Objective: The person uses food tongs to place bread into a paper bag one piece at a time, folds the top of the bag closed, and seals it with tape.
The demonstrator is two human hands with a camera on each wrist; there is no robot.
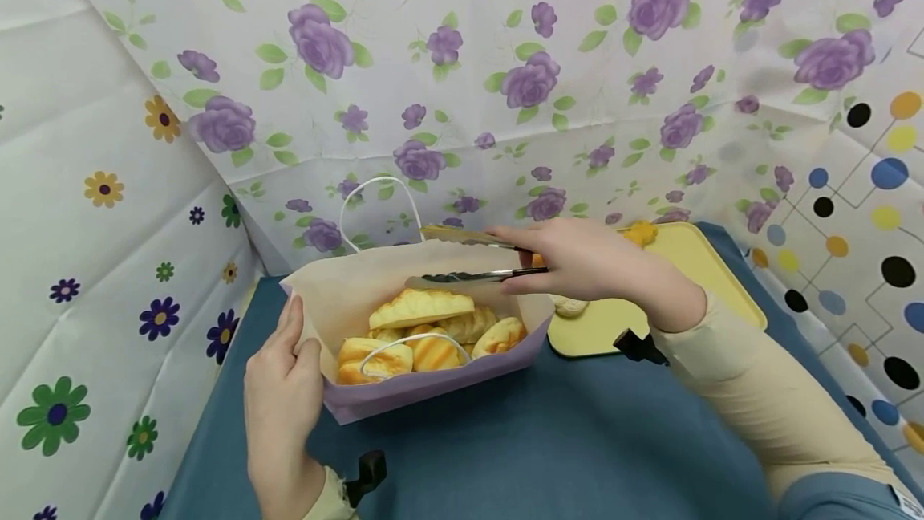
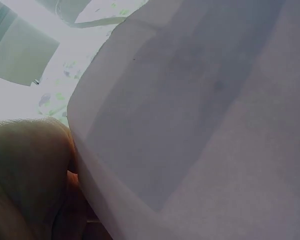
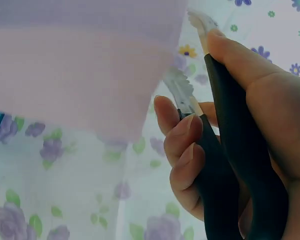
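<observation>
My left hand (image 1: 281,379) grips the left edge of a lilac paper bag (image 1: 440,393), its thumb at the rim. Several bread pieces lie inside the open bag, among them a long pale loaf (image 1: 419,308) on top and a striped roll (image 1: 436,353). My right hand (image 1: 588,259) holds metal tongs (image 3: 225,125) by their black handles, fingers curled round them. Spread apart, the tong tips hang over the bag's mouth above the bread, with nothing between them. In the left wrist view, the bag's side fills most of the picture beside the fingers.
A yellow tray (image 1: 711,283) stands right of the bag, partly behind the right arm. On it show a pale bun (image 1: 570,307) and an orange-yellow piece (image 1: 640,233). White handles loop from the bag, the rear one (image 1: 380,179) upright. Flowered cloth walls surround the blue-covered table (image 1: 563,440).
</observation>
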